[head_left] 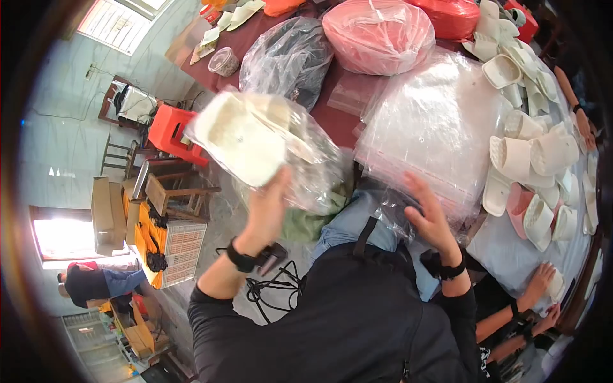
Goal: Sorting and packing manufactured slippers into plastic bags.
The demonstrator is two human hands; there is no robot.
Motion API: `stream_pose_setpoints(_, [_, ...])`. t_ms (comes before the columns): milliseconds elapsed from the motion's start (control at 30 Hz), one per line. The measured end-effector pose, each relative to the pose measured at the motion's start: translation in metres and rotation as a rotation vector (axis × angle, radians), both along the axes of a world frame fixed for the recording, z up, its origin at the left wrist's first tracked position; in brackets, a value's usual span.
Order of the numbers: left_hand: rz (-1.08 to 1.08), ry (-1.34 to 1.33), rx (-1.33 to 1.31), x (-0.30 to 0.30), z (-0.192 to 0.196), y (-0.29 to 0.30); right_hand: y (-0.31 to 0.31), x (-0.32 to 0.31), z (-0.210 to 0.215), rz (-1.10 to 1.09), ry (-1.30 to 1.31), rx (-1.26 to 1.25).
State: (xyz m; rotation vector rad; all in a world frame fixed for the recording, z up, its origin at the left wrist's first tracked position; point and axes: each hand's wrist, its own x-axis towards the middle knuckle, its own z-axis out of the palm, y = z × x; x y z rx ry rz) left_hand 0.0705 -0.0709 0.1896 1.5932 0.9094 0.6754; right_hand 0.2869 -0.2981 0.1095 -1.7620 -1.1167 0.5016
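Note:
In my left hand, closed at its edge, is a transparent plastic bag with a pair of cream slippers inside. The bagged pair is held up to the left of my lap, and some of my fingers are hidden behind it. My right hand has its fingers apart and holds nothing. It hovers by the near edge of a stack of flat transparent plastic bags on the table. Whether it touches the lowest bags I cannot tell.
Loose cream slippers and a pink one lie piled on the right. A co-worker's hand touches a slipper there. Stuffed bags, one pink, line the back. A red stool stands left, beyond a round plastic tub.

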Motion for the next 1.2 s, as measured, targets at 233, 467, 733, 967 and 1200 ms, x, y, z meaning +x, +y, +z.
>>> stream_pose_setpoints(233, [-0.294,-0.09,-0.51,0.042,-0.054,-0.068,0.052,-0.051,0.002,0.316,0.931,0.115])
stream_pose_setpoints(467, [-0.783,0.112,-0.263,0.048,-0.049,-0.05,0.06,-0.04,0.002,-0.078,0.756,0.292])
stream_pose_setpoints(733, [-0.965,0.069,0.038,0.02,-0.08,0.04,0.057,-0.01,0.008,-0.108,0.627,0.386])
stream_pose_setpoints(967, [-0.854,1.211,1.248,-0.021,-0.121,0.105,0.08,0.017,0.013,0.202,0.516,0.33])
stream_pose_setpoints(1200, [-0.89,1.844,0.939,-0.073,-0.068,0.097,0.136,-0.006,-0.007,0.474,0.648,0.291])
